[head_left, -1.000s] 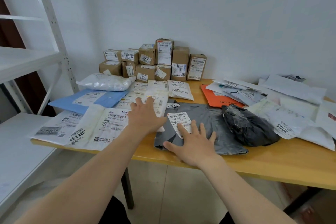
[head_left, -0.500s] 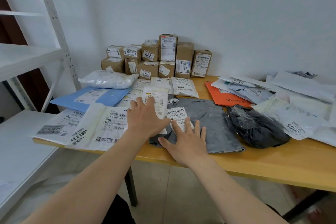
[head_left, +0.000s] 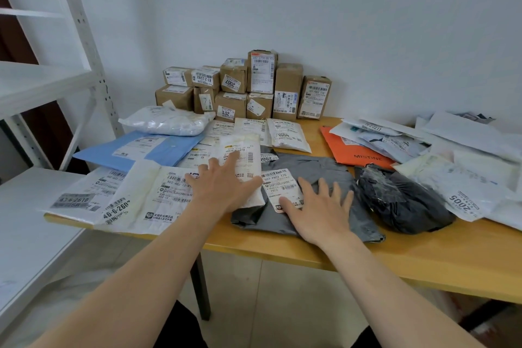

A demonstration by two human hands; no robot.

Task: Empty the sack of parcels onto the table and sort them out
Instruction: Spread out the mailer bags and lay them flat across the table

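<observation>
Parcels cover the wooden table (head_left: 423, 263). My left hand (head_left: 223, 186) lies flat with spread fingers on a white mailer (head_left: 243, 155). My right hand (head_left: 319, 212) rests flat on a grey poly mailer (head_left: 319, 169), its fingers over the mailer's white label (head_left: 279, 183). To the right lies a black wrapped bag (head_left: 401, 203). A stack of brown cardboard boxes (head_left: 245, 90) stands against the wall. An orange envelope (head_left: 356, 150), a blue mailer (head_left: 135, 150) and large white mailers (head_left: 135, 198) lie around. No sack is in view.
White metal shelving (head_left: 42, 87) stands to the left of the table, its lower shelf (head_left: 25, 234) beside the table's left edge. A heap of white envelopes (head_left: 466, 155) fills the table's right side. The front right strip of tabletop is bare wood.
The grey mailer has slid a little to the left under my right hand, toward the white mailer. My left hand stays pressed on the white mailer.
</observation>
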